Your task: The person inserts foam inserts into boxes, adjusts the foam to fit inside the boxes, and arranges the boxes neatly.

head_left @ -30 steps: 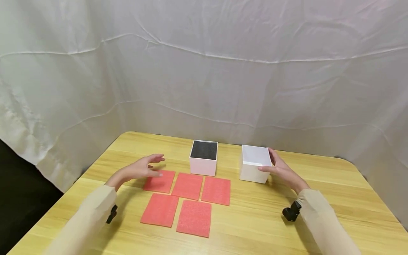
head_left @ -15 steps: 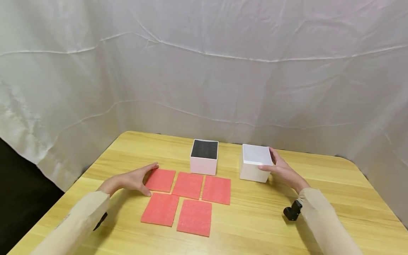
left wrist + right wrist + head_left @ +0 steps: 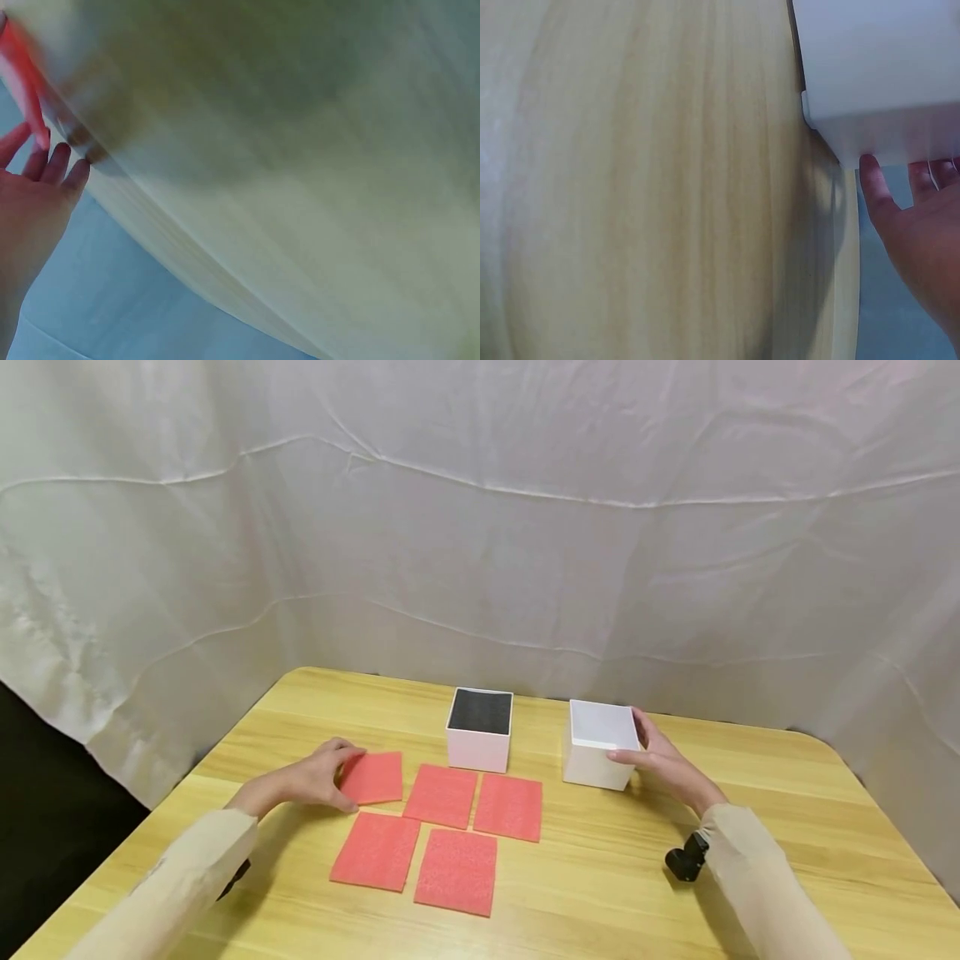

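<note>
Our left hand pinches the left edge of a red foam square, lifting it slightly off the wooden tabletop (its near edge looks raised). Four more red squares lie flat just right and near of it. Our right hand grips the closed white box on the right. An open white box with dark lining stands between, farther back.
</note>
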